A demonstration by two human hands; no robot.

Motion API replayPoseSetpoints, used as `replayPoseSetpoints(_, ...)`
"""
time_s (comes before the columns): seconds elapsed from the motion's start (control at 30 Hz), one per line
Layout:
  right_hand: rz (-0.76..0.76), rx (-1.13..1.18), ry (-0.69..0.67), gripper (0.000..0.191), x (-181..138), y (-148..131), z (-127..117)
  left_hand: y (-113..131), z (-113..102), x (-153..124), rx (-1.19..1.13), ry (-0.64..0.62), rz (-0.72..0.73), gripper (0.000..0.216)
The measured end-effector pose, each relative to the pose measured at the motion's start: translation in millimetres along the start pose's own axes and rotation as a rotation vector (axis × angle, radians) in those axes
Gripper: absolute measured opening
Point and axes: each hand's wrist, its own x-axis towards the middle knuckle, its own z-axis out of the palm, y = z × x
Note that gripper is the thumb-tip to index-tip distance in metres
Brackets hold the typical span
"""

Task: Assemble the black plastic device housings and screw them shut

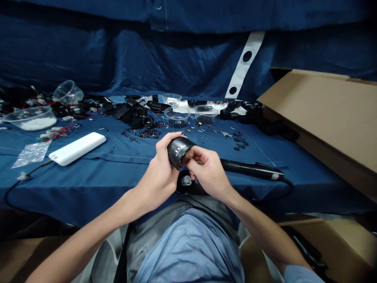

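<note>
A short black cylindrical part [179, 149] with small white marks is held up over the near edge of the blue-draped table [103, 173]. My left hand [160, 173] wraps around its left side, thumb along the top. My right hand [206, 171] is closed at its right end, fingertips pinched against or into the opening; what they pinch is hidden. Just below my hands lies another black part [185, 181] with a round grey centre. A black powered screwdriver [253, 169] with a cable lies on the cloth right of my right hand.
A white rectangular box [77, 148] and a plastic bag [31, 153] lie at left. Clear plastic bowls [177, 116] and loose black parts and screws [147, 133] are spread across the far table. An open cardboard box [326, 118] stands at right.
</note>
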Motion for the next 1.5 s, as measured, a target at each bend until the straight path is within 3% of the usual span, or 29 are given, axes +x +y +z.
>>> replayPoseSetpoints(0.2, -0.056, -0.095, 0.041, 0.011, -5.3, 1.2, 2.9, 3.5, 1.2, -1.7, -0.008, 0.013, -0.056, 0.073)
replayPoseSetpoints(0.7, -0.041, -0.036, 0.043, 0.013, -5.1, 10.2, 8.4, 10.2, 4.0, -3.2, 0.076, 0.074, -0.041, 0.076)
replayPoseSetpoints(0.97, -0.025, 0.013, 0.038, 0.01, -2.3, 10.8, 7.8, 10.8, 1.5, -0.5, 0.133, 0.026, 0.006, 0.073)
replayPoseSetpoints(1.2, 0.086, 0.136, 0.001, 0.02, 2.3, 1.4, 10.2, 1.4, -9.2, 5.3, 0.113, -0.028, -0.004, 0.082)
replayPoseSetpoints(1.33, 0.06, -0.061, -0.076, 0.03, 7.1, -7.8, -6.1, -13.9, -19.5, 10.8, 0.104, -0.024, -0.082, 0.084)
replayPoseSetpoints(1.43, -0.101, -0.439, -0.029, 0.026, 10.3, -12.8, -23.3, -23.1, -27.4, 14.1, 0.163, 0.008, -0.087, 0.081)
replayPoseSetpoints(1.5, -0.134, -0.637, -0.107, 0.022, 11.8, -11.5, -29.8, -25.0, -31.5, 15.6, 0.189, 0.016, -0.058, 0.081)
